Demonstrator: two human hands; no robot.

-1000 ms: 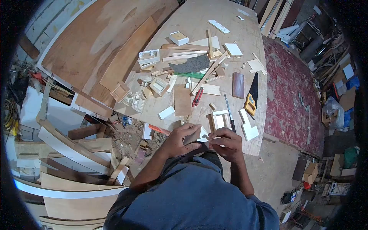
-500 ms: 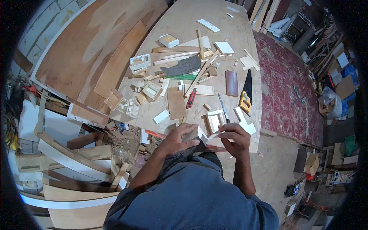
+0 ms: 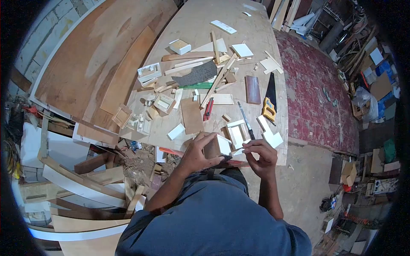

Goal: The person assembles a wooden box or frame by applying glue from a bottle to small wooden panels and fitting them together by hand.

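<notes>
My left hand [image 3: 197,154] is closed around a small wooden box [image 3: 223,146] with a pale face, holding it at the table's front edge. The fingers of my right hand [image 3: 261,157] are pinched together just right of it. A thin pale strip [image 3: 238,152] shows at those fingertips, its far end close to the box. Just beyond my hands lies a small open wooden frame [image 3: 237,133], with a blue-and-black pen-like tool [image 3: 245,119] beside it. White-faced offcuts [image 3: 272,138] lie right of my right hand.
A yellow-handled saw [image 3: 269,109] lies near the table's right edge, and a red utility knife [image 3: 208,109] lies mid-table. Farther back are a dark brown board [image 3: 253,89], wood strips and grey sandpaper-like sheet [image 3: 196,74]. Large panels [image 3: 85,64] lean along the left.
The box in my left hand has turned, so more of its pale face shows. My right hand has shifted slightly left and down. The whole view has moved a little.
</notes>
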